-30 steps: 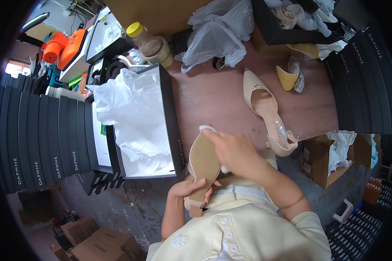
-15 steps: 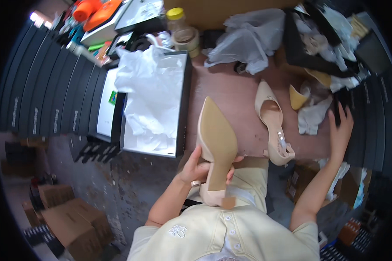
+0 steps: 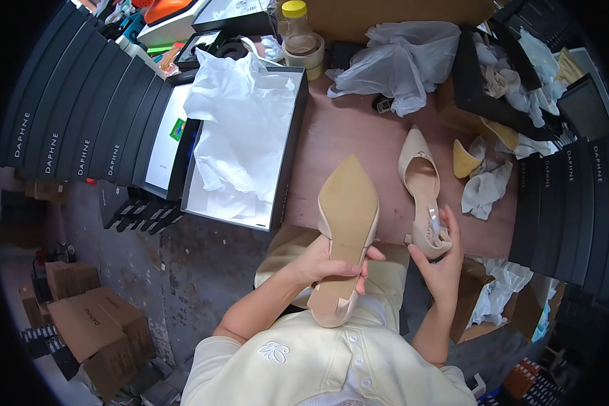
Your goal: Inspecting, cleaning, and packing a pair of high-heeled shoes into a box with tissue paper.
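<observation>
Two beige shoes in play: our left hand [image 3: 321, 264] keeps its fingers wrapped around the upturned shoe [image 3: 345, 230] over our lap, while our right hand [image 3: 441, 260], back from its reach, now touches the second shoe [image 3: 423, 193] on the tabletop [image 3: 358, 135], fingers loosely open.

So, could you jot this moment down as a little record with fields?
left hand: grips a beige pointed heeled shoe, sole facing up
right hand: touches the heel end of a second beige pointed shoe lying on the brown table
nearby: open black shoebox lined with white tissue paper
</observation>
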Demonstrator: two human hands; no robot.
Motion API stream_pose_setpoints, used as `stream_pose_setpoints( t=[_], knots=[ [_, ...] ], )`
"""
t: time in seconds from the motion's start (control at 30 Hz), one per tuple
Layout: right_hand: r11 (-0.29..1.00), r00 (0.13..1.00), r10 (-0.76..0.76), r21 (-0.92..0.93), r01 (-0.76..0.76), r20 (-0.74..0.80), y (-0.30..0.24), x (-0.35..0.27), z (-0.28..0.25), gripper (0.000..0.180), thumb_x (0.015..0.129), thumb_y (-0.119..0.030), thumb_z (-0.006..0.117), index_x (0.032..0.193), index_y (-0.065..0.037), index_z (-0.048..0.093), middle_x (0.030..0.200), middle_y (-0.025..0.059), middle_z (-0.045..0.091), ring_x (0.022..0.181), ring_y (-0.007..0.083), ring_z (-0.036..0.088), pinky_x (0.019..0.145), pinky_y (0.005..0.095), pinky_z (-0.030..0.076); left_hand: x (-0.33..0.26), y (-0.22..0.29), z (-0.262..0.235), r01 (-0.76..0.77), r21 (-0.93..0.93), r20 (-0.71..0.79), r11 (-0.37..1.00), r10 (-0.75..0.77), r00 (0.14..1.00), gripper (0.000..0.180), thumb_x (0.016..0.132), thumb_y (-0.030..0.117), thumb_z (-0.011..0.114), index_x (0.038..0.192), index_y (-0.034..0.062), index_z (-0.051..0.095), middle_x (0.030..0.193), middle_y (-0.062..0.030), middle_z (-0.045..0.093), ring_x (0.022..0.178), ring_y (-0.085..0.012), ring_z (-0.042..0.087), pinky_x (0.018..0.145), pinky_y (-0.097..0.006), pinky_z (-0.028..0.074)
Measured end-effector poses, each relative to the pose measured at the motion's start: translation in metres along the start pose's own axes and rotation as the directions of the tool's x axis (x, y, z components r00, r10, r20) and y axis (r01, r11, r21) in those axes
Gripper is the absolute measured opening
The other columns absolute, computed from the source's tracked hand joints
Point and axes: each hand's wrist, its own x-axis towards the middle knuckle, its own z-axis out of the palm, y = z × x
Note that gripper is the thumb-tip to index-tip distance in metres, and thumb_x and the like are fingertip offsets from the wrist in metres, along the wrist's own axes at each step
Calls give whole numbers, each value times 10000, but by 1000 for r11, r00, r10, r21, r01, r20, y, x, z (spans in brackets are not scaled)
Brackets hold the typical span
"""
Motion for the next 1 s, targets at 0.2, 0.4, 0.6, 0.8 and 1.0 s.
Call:
stream_pose_setpoints(
  t=[0.2,0.4,0.6,0.8,1.0],
  knots=[
    [1000,1000,7,-3,-7,-26,6,-2,3,718,651,-110,758,1278,-36,414,1175,154,520,1068,241,527,896,341,425,-14,0,2,-66,47,-99,997,70,993,307,860,199,557,1035,-44,490,834,-177,597,630,-284,636,566,-372,537],
    [999,999,32,25,-31,-30,7,-3,1,703,662,-131,759,1270,-33,421,1175,145,521,1071,239,521,900,338,421,-15,-22,-16,-7,-226,-39,974,-2,999,718,873,630,265,1199,2,390,879,-224,587,622,-375,619,549,-457,533],
    [994,998,-67,86,68,-6,13,-1,-7,582,830,-369,583,1259,-3,442,1184,150,523,1089,237,508,909,354,404,-19,-19,-12,-88,-308,42,947,106,993,652,919,559,216,1126,-16,440,863,-196,593,630,-323,636,578,-380,536],
    [983,989,116,156,-102,-88,43,17,-34,648,917,-537,312,1231,3,485,1183,128,541,1069,215,535,882,323,399,-17,-18,-21,-27,-302,119,953,65,991,572,899,457,310,1105,-55,461,887,-202,585,691,-338,638,644,-398,536],
    [999,676,-1,-36,-37,-737,145,117,-112,200,826,-151,626,935,17,633,847,78,645,779,116,595,694,236,462,-18,-33,-29,-51,-260,-99,964,26,995,460,850,304,423,1076,-95,461,870,-229,575,722,-368,635,662,-426,538]
  ],
)
